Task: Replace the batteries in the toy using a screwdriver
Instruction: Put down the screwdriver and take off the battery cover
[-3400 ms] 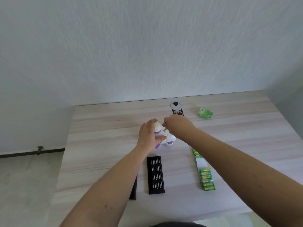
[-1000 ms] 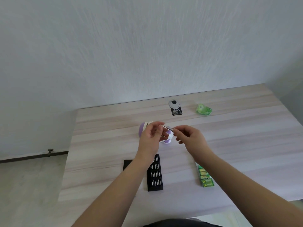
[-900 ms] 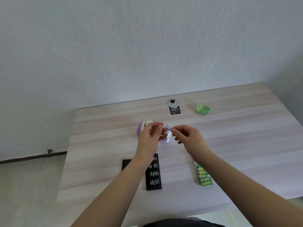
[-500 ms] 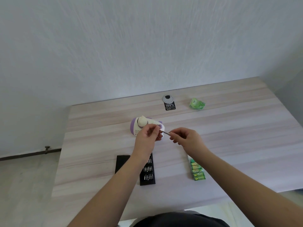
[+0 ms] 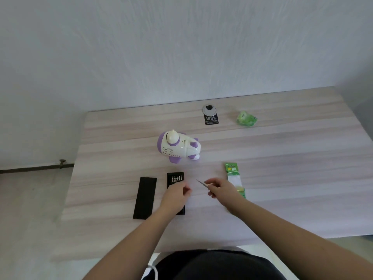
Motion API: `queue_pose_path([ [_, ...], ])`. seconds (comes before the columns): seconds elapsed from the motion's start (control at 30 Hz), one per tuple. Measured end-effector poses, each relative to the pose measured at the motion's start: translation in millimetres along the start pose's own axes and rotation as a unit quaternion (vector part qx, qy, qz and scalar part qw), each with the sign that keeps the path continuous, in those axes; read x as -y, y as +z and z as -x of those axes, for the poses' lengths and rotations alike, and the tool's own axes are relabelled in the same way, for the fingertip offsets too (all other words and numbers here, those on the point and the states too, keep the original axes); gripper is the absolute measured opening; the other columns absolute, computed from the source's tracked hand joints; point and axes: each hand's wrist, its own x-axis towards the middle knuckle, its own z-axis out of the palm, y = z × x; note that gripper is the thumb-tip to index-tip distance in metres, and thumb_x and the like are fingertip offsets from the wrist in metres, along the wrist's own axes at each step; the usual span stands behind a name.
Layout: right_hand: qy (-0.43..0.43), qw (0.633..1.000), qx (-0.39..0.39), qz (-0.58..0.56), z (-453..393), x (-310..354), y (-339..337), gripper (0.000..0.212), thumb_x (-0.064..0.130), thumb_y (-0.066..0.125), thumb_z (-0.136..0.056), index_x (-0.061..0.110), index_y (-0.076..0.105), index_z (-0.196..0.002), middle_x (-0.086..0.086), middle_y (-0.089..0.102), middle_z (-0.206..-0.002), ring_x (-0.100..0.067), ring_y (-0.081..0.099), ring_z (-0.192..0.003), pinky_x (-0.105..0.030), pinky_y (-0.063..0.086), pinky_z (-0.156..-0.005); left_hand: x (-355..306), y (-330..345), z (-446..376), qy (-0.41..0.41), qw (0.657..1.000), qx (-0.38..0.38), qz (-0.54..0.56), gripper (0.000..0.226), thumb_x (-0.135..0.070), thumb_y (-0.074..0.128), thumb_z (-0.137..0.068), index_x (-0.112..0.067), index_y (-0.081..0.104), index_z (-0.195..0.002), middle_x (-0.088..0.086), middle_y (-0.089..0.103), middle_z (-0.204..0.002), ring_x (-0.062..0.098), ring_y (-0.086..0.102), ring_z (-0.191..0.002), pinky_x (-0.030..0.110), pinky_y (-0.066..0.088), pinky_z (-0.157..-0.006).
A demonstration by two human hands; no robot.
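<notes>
While the toy [image 5: 178, 147] lies untouched on the table [image 5: 282, 178], the right hand [image 5: 221, 189] pinches a thin screwdriver [image 5: 201, 182], tip pointing up-left. The left hand [image 5: 176, 194] hovers over the bit case [image 5: 175, 178], fingers curled; whether it holds anything is unclear. Batteries [image 5: 234, 174] lie beside the right hand.

Both hands are pulling back off the toy [image 5: 178, 146], now lying alone on its side. Left hand [image 5: 176, 194] is hovering over the bit tray [image 5: 175, 177]; right hand [image 5: 223, 189] is carrying the screwdriver [image 5: 202, 182] w/ it.
</notes>
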Motion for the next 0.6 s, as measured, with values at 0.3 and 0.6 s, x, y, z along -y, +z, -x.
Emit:
queue_pose_path([
  [0.3,0.078,0.995,-0.020,0.064,-16.4,-22.0,17.8,0.024,0.015,0.050,-0.097,0.008,0.061,-0.116,-0.004,0.074,-0.091,-0.018,0.068,-0.092,-0.032,0.053,-0.078,1.2,15.1,-9.9,0.038,0.996,-0.021,-0.082,0.014,-0.021,0.056,-0.093,-0.015,0.067,-0.099,-0.003,0.061,-0.099,0.014,0.055,-0.094,0.028,0.045,-0.079],
  [0.6,0.060,0.963,-0.050,0.258,-20.4,-15.9,18.7,0.016,0.028,0.057,-0.089,0.023,0.063,-0.103,0.002,0.068,-0.097,-0.020,0.065,-0.089,-0.030,0.054,-0.074,5.3,15.6,-27.1,0.090,0.982,-0.024,-0.163,0.014,-0.029,0.058,-0.091,-0.018,0.066,-0.096,-0.002,0.058,-0.099,0.018,0.052,-0.098,0.027,0.039,-0.080],
])
